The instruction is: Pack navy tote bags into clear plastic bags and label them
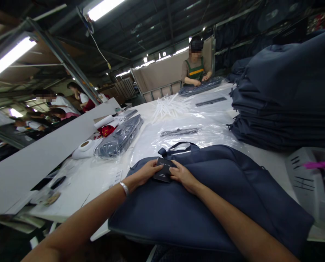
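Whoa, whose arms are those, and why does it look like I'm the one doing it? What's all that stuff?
There's no robot here, just a person using two bare hands. A camera worn on their head took this one picture, looking forward and down, so you see what they see.

The left hand and right hand hold a small black tag between them. Under it, a dark blue bag lies on a white table.

Farther along are white strips in a pile and a bag in clear plastic. A tall stack of dark bags is at the right. Across the table, another person is working too.
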Available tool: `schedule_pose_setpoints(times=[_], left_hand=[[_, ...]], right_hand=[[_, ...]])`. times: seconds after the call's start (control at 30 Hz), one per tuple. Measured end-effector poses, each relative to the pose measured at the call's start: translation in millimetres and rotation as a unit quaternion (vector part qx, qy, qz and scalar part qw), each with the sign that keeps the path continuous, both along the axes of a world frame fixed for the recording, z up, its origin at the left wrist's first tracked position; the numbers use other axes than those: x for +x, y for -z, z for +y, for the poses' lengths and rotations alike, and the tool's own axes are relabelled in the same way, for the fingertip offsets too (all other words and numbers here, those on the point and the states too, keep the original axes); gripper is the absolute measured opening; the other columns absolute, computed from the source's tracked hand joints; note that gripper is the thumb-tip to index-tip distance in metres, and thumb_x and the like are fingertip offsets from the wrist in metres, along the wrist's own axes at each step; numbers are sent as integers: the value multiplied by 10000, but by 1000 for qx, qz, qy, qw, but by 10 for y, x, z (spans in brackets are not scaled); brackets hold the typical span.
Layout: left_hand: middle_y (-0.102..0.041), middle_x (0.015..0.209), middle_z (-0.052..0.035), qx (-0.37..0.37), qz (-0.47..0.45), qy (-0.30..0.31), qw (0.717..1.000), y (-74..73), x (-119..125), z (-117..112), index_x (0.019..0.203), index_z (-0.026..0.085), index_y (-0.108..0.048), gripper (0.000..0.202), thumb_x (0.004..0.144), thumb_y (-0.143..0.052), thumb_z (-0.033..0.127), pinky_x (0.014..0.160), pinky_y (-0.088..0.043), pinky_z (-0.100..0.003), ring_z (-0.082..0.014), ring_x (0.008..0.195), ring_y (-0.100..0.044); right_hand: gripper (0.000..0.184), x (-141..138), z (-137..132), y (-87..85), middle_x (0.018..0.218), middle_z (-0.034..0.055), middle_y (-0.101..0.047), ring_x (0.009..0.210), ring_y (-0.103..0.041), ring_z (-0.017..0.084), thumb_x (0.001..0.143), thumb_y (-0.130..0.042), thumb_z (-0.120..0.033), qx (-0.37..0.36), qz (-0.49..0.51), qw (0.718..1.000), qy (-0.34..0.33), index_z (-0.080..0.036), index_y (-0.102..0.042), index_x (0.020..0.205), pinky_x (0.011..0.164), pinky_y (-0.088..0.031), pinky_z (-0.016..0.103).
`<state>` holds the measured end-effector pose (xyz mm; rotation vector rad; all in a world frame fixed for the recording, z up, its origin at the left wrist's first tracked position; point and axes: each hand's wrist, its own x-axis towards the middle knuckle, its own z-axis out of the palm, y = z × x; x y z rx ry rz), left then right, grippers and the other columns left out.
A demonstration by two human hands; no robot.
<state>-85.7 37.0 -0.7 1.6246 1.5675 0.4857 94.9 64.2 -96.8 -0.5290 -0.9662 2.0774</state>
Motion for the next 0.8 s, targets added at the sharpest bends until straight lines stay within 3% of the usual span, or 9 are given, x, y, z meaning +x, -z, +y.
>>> schedule_pose_setpoints(times=[0.07,0.17,0.27,0.37,0.43,0.53,0.67,0.8], left_hand=[[-722,850,-85,25,21,-26,999,32,44,-41,989,143,-665,590,862,-475,686,698,-539,-309,-198,741,-678],[-708,811,-84,91,101,-91,986,-63,-6,-9,887,165,-683,538,919,-409,627,742,-528,-342,-233,779,-678],[-693,1146,-110,181,222,-130,949,-130,-102,39,1127,209,-663,408,906,-515,518,931,-478,-383,-279,1069,-640],[-686,1224,-101,152,313,-81,934,-74,-152,60,1283,243,-609,520,816,-669,462,949,-478,-390,-300,1115,-636],[-715,1170,-85,122,317,-73,938,-37,-174,68,1345,254,-564,593,791,-707,411,914,-499,-380,-293,1066,-665],[-730,1131,-54,161,293,-110,936,-80,-223,69,1358,259,-532,579,803,-691,299,901,-507,-352,-257,1021,-685],[-742,1072,-27,260,262,-112,923,-205,-270,7,1201,248,-616,373,828,-630,223,909,-503,-329,-223,991,-690],[-742,1033,-18,283,235,-115,923,-145,-241,-103,1034,235,-674,207,837,-610,236,892,-508,-318,-212,974,-683]], right_hand=[[752,-2,7,18,904,23,-725,835,-711,181,709,-840,-362,-29,-8,999,24,-203,-476,1348,828,-559,325],[672,7,28,35,812,-7,-701,753,-701,165,677,-855,-283,-66,-2,997,46,-199,-522,1254,730,-560,287],[620,30,48,19,827,-7,-699,774,-699,157,671,-850,-229,-100,17,994,42,-206,-544,1210,714,-564,272],[575,57,63,-6,863,-7,-701,785,-693,137,685,-836,-192,-116,24,992,35,-217,-564,1191,687,-562,237],[521,72,74,-15,913,3,-706,785,-687,123,720,-815,-189,-128,26,991,30,-223,-576,1183,654,-558,211],[432,91,95,-22,933,6,-702,753,-672,99,767,-783,-180,-153,40,987,22,-226,-599,1155,636,-561,187],[302,121,123,-26,893,6,-689,711,-648,64,821,-722,-127,-189,87,978,0,-202,-634,1099,675,-564,159],[258,141,142,-19,911,27,-680,772,-658,67,852,-655,-69,-230,140,963,-22,-172,-642,1088,707,-565,138]])
